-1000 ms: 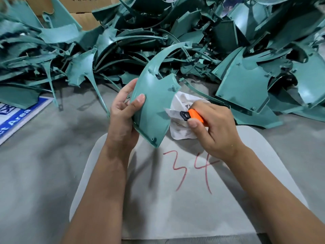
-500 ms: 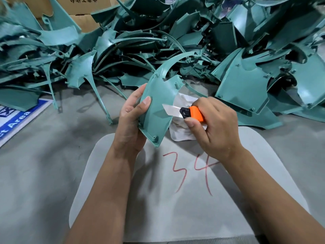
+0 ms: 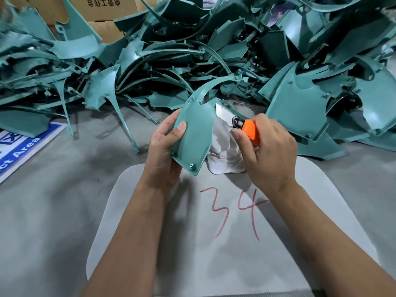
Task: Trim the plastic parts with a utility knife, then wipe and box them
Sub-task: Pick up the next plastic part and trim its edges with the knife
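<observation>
Your left hand (image 3: pixel 165 146) grips a part (image 3: pixel 195 133); your right (image 3: pixel 267 151) clasps the knife (image 3: pixel 246 127). A marked pad (image 3: pixel 300 232) covers the grey tabletop (image 3: pixel 53 200) beneath; parts (image 3: pixel 192 50) and boxes (image 3: pixel 102 11) pile beyond.

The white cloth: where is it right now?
In the head view the white cloth sits just right of centre, under the right hand, which holds the utility knife, beside the green part the left hand grips.

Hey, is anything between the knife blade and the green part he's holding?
Nothing visible. The left hand holds the part, and the knife in the right hand has its blade at the part's upper right edge.
</observation>
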